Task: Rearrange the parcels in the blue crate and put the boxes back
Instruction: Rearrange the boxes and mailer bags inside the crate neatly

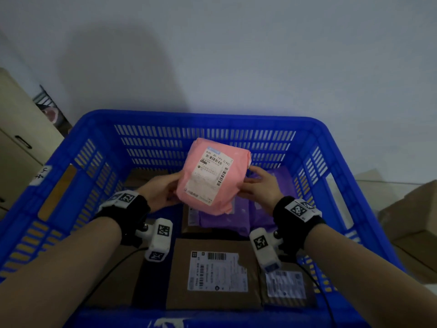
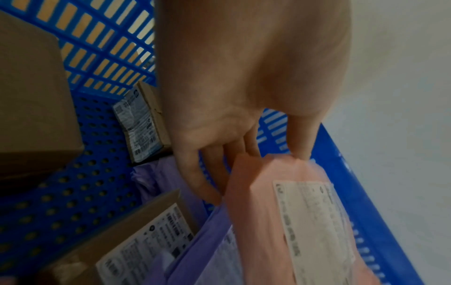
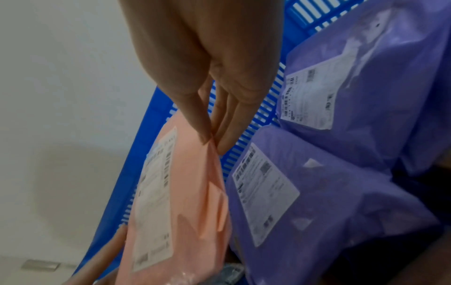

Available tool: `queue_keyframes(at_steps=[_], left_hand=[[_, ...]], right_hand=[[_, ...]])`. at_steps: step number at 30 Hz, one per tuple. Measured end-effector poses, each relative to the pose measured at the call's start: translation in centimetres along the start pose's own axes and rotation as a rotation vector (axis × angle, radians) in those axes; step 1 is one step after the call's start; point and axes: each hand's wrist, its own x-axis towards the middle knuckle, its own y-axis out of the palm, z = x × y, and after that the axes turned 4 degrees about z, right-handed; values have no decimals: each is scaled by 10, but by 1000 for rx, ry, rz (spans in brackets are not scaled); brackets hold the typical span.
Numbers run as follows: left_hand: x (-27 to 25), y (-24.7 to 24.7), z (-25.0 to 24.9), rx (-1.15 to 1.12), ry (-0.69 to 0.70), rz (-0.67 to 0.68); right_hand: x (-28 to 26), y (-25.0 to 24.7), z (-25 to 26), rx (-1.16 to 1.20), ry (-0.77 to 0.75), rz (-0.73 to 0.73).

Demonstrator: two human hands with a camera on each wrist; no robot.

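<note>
Both hands hold a pink soft parcel [image 1: 211, 175] with a white label above the middle of the blue crate [image 1: 99, 129]. My left hand [image 1: 163, 188] grips its left edge, thumb on top and fingers underneath [image 2: 205, 173]. On the parcel's right edge [image 3: 185, 192] my right hand [image 1: 257, 185] pinches it between thumb and fingers [image 3: 205, 123]. Under the parcel lie two purple soft parcels [image 3: 329, 202] [image 3: 378, 81]. Brown boxes with labels sit on the crate floor, one at the near centre [image 1: 215, 273] and a smaller one near right [image 1: 286, 285].
Another brown box [image 2: 34, 92] sits at the crate's left side, and a small labelled box [image 2: 144, 119] lies by the slotted wall. Outside the crate a cabinet [image 1: 21, 138] stands on the left and stacked cardboard boxes [image 1: 411, 223] on the right. A pale wall is behind.
</note>
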Motion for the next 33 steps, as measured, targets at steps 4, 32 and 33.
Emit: queue_keyframes(at_steps=[4, 32, 33], left_hand=[[16, 13, 7, 62, -22, -12], [102, -94, -4, 1391, 164, 0], [107, -94, -3, 1403, 181, 9]], right_hand=[[8, -19, -1, -87, 85, -4], [90, 123, 9, -1163, 38, 240], [98, 136, 1, -1195, 57, 273]])
